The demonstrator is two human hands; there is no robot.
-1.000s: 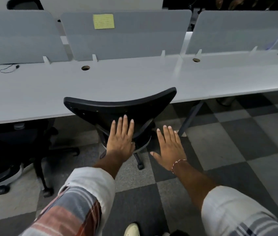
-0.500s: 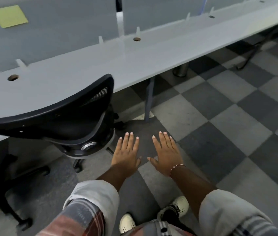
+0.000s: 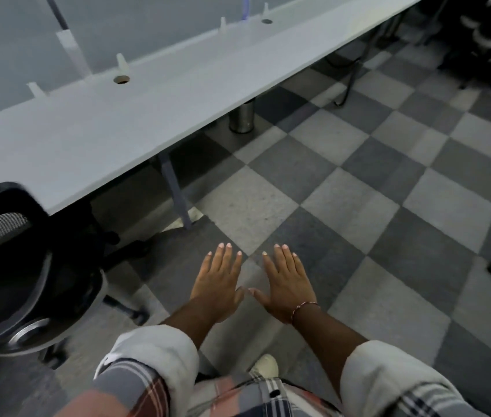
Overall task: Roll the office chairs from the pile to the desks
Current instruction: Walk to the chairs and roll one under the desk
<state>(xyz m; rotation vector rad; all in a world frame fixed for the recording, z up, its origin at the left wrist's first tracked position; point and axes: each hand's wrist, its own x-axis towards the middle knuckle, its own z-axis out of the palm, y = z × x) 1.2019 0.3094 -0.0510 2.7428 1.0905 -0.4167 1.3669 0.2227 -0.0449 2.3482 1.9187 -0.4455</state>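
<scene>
Checkered grey carpet tiles (image 3: 358, 182) cover the floor, with 1 long grey desk (image 3: 117, 124) running across it and grey divider panels (image 3: 12, 55) along its far edge. 1 black office chair (image 3: 27, 266) with a mesh back stands at the desk's near edge, far left, with its backrest against that edge. The left hand (image 3: 218, 284) and right hand (image 3: 286, 284) hover side by side over the floor, right of the chair and clear of it. Both are flat, fingers straight, thumbs almost meeting, holding nothing. A thin bracelet (image 3: 304, 307) circles the right wrist. 1 metal bin (image 3: 241, 117) stands under the desk.
</scene>
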